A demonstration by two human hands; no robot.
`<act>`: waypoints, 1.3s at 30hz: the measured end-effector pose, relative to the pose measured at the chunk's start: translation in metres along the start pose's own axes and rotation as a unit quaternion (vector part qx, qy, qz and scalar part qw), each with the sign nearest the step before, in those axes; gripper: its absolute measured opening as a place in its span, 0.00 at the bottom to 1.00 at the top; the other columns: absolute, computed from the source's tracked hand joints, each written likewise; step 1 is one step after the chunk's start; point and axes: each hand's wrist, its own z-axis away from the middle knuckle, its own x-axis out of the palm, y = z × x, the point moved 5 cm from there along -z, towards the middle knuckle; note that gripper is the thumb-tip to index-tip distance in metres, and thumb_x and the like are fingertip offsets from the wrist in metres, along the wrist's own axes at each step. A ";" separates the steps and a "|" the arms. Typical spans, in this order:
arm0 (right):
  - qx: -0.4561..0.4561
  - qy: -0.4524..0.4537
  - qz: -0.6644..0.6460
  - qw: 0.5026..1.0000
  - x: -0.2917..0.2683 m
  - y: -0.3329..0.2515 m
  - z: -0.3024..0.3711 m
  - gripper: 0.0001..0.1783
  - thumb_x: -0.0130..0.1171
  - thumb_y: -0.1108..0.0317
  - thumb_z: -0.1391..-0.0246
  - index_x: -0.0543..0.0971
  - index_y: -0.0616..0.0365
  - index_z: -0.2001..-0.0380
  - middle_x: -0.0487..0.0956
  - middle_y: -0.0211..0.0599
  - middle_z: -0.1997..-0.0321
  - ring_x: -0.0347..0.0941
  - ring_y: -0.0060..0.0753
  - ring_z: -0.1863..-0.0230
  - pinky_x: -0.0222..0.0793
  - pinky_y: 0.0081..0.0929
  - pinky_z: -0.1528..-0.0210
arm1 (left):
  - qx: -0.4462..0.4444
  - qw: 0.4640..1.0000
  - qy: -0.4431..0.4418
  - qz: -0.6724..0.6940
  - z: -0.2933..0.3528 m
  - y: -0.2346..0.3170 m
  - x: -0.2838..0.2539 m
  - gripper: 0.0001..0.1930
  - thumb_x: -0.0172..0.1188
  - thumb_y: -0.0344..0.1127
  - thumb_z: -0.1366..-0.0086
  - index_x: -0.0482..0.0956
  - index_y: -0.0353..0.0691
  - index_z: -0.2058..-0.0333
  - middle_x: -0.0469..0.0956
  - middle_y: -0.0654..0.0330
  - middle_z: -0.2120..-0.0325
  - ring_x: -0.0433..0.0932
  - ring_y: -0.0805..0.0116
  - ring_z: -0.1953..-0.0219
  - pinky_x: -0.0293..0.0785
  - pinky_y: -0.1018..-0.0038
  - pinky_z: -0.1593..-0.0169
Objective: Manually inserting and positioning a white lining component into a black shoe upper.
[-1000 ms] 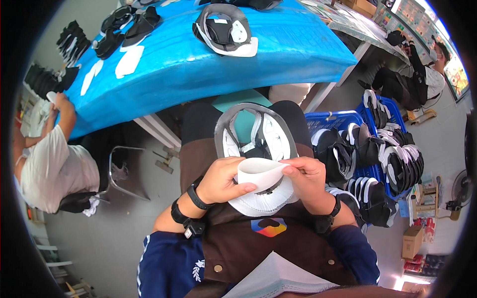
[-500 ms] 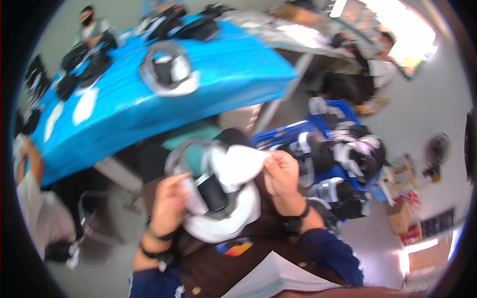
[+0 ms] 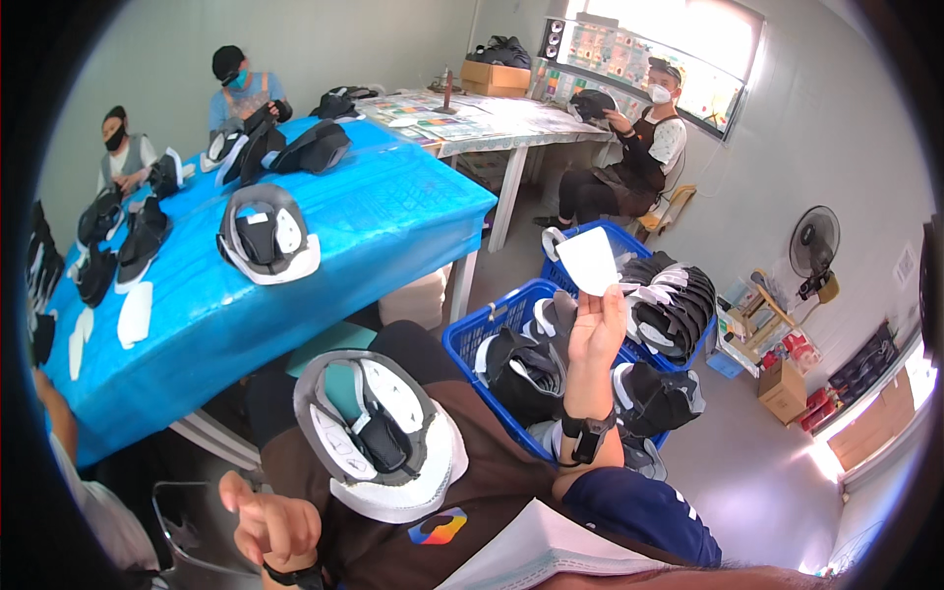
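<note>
On my lap rests a grey-and-white padded liner (image 3: 398, 492), cap-shaped, its hollow side up, with white panels and a black pad inside. My right hand (image 3: 597, 329) is raised over the blue baskets, pinching a white flat piece with curved edges (image 3: 588, 261) by its lower end. Beside the liner, at the lower left, my left hand (image 3: 270, 521) is off it. Its fingers are loosely bent and apart, with nothing seen in them.
A blue-covered table (image 3: 393, 206) ahead bears a similar liner (image 3: 264, 236), black ones and white pieces (image 3: 136, 313). Blue baskets (image 3: 492, 324) full of black liners stand at my right. Co-workers sit around; one arm (image 3: 59, 413) shows at far left. A fan (image 3: 814, 241) stands right.
My right hand has lifted the white piece away from the liner, up and to the right. My left hand has let go of the liner's side and moved down-left. The view has shifted too.
</note>
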 end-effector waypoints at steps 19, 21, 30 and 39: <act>0.290 -0.553 0.186 0.758 0.113 0.062 0.199 0.39 0.65 0.66 0.60 0.57 0.64 0.46 0.62 0.48 0.47 0.60 0.36 0.44 0.58 0.34 0.42 | -0.197 0.537 0.052 -0.819 -0.018 -0.044 -0.019 0.50 0.74 0.39 0.66 0.51 0.43 0.45 0.57 0.45 0.52 0.65 0.47 0.54 0.67 0.61 0.54; 0.295 -0.547 0.178 0.763 0.111 0.067 0.203 0.39 0.65 0.66 0.59 0.57 0.64 0.46 0.60 0.48 0.46 0.60 0.36 0.44 0.57 0.34 0.41 | -0.206 0.526 0.071 -0.822 -0.014 -0.042 -0.022 0.48 0.73 0.38 0.64 0.52 0.43 0.45 0.55 0.44 0.51 0.65 0.45 0.54 0.68 0.61 0.55; 0.346 -0.503 0.162 0.776 0.099 0.078 0.197 0.37 0.62 0.73 0.58 0.55 0.61 0.45 0.58 0.39 0.44 0.56 0.31 0.42 0.54 0.33 0.40 | -0.037 0.555 0.062 -0.829 -0.011 -0.028 -0.014 0.43 0.72 0.37 0.62 0.58 0.52 0.46 0.56 0.48 0.53 0.65 0.54 0.56 0.65 0.63 0.56; 0.381 -0.465 0.128 0.788 0.092 0.084 0.185 0.36 0.61 0.76 0.57 0.55 0.56 0.45 0.60 0.36 0.47 0.56 0.29 0.43 0.51 0.31 0.39 | -0.199 0.929 -0.186 -0.249 -0.033 -0.034 0.023 0.08 0.54 0.28 0.42 0.71 0.39 0.63 0.66 0.58 0.82 0.66 0.63 0.83 0.63 0.68 0.78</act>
